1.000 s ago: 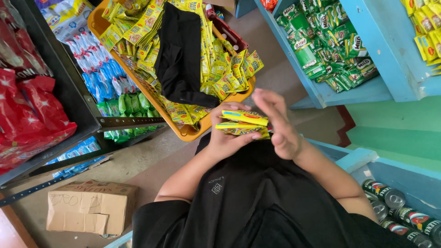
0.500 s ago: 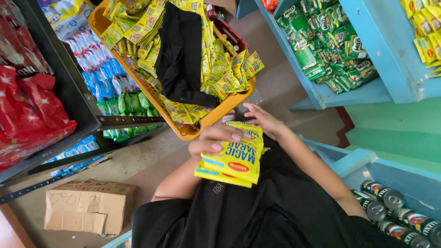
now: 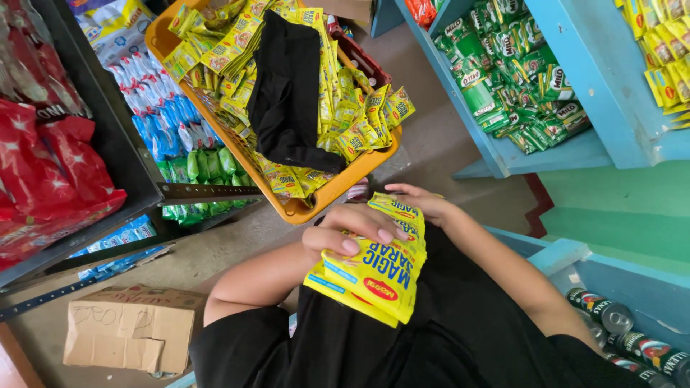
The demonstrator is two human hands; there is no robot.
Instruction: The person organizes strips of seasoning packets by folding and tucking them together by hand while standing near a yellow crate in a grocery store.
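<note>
A stack of yellow sachet packets (image 3: 377, 269) rests flat against my black-clothed lap, printed face up. My left hand (image 3: 352, 230) lies over its upper left corner, fingers curled onto the top packet. Gripping the far end of the stack, my right hand (image 3: 424, 202) is partly hidden behind the packets. Just beyond my hands stands an orange basket (image 3: 338, 188) heaped with several more yellow sachets (image 3: 359, 126), and a black cloth (image 3: 287, 93) is draped across them.
A blue shelf (image 3: 575, 147) on the right holds green packets (image 3: 517, 79) and yellow ones higher up. Cans (image 3: 625, 334) line a lower blue ledge. A dark rack on the left carries red bags (image 3: 57, 165) and blue and green sachets (image 3: 180, 136). A cardboard box (image 3: 129, 330) sits on the floor.
The stack was edge-on between both hands near the basket rim. It has turned face-up and dropped toward my lap, with my left hand now on top.
</note>
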